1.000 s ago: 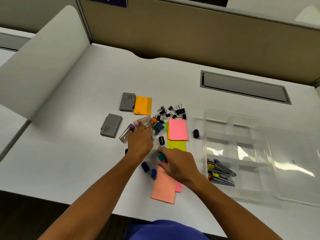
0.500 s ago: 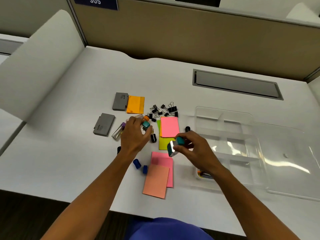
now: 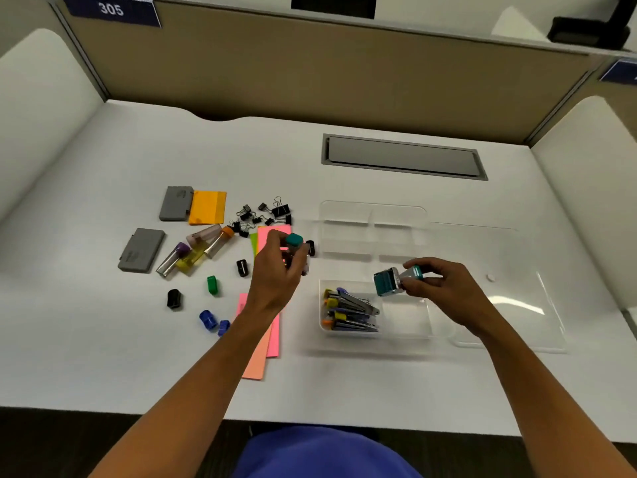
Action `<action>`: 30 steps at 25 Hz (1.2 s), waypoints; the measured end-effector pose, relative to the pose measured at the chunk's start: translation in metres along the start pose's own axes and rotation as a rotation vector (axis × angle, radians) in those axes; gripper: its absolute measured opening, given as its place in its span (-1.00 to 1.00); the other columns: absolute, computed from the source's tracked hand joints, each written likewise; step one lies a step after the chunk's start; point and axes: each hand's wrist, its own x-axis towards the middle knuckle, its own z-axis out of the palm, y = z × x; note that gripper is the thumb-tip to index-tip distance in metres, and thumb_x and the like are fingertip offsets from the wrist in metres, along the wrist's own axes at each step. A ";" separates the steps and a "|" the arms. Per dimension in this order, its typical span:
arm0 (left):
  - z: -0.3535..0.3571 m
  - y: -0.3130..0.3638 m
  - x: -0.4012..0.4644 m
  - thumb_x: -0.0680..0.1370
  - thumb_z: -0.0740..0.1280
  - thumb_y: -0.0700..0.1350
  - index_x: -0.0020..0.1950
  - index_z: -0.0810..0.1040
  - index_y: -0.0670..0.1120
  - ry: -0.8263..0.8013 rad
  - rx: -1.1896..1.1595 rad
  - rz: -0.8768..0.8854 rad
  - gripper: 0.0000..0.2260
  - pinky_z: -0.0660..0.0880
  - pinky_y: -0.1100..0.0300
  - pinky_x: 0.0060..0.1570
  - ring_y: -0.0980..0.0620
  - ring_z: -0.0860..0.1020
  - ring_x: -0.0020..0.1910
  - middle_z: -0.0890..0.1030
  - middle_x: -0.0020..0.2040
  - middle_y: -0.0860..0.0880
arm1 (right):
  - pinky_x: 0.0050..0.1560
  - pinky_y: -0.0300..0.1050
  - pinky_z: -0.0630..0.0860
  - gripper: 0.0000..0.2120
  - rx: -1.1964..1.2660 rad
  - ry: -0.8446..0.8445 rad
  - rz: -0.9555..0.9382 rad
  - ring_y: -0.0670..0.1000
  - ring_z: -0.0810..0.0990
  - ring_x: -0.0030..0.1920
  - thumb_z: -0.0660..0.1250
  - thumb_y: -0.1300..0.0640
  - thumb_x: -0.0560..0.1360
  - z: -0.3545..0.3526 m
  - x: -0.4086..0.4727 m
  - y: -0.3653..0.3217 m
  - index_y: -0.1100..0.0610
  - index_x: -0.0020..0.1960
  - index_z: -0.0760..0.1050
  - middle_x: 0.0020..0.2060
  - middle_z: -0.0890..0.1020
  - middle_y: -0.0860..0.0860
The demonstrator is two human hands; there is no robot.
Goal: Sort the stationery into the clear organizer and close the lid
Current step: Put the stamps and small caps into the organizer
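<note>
Now that the right hand (image 3: 439,284) has carried its teal-handled metal stamp (image 3: 396,279) from the loose pile to just above the clear plastic organizer (image 3: 374,215), near the tabletop's right edge, one more piece is about to be sorted. Its fingers pinch the stamp over the near compartments, beside the bundle of clips (image 3: 350,310). Meanwhile the left hand (image 3: 275,274) has lifted a teal-capped tube (image 3: 293,240), fingers curled round it, over the pink notes (image 3: 272,236).

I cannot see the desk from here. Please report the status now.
Right hand holds teal stamp over clear organizer. Left hand grips teal-capped stamp. Lid open. Nothing blocking.
</note>
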 end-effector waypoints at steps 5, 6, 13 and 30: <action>0.058 0.020 -0.015 0.45 0.42 -0.11 0.00 0.49 -0.07 -0.235 0.296 0.167 -0.82 0.49 0.28 -0.16 0.14 0.50 -0.16 0.47 -0.03 0.08 | -0.11 -0.23 0.52 -0.79 -0.193 0.010 0.156 -0.07 0.70 -0.11 0.52 0.13 0.40 -0.035 -0.017 0.029 -0.12 -0.04 0.63 -0.06 0.69 -0.09; 0.068 0.023 -0.019 0.45 0.42 -0.12 0.00 0.50 -0.06 -0.267 0.313 0.181 -0.82 0.47 0.32 -0.15 0.15 0.49 -0.15 0.45 -0.02 0.11 | -0.14 -0.25 0.50 -0.80 -0.256 0.011 0.176 -0.09 0.69 -0.11 0.51 0.11 0.39 -0.034 -0.018 0.034 -0.13 -0.05 0.62 -0.06 0.68 -0.10; 0.112 0.035 -0.034 0.46 0.41 -0.05 -0.02 0.60 0.01 -0.584 0.471 0.155 -0.87 0.38 0.28 -0.12 0.12 0.47 -0.15 0.56 -0.04 0.07 | -0.13 -0.30 0.44 -0.71 -0.455 0.101 0.214 -0.06 0.59 -0.05 0.53 0.04 0.39 -0.006 -0.010 0.057 0.01 0.10 0.62 0.00 0.61 -0.04; 0.160 0.031 -0.035 0.51 0.35 0.11 0.14 0.58 0.00 -0.586 0.631 0.186 -0.72 0.51 0.13 -0.14 -0.03 0.56 -0.08 0.57 0.02 0.01 | 0.16 -0.08 0.36 -0.51 -0.649 0.054 0.016 0.06 0.36 0.23 0.42 0.02 0.48 -0.007 -0.013 0.048 -0.12 0.38 0.41 0.10 0.64 -0.11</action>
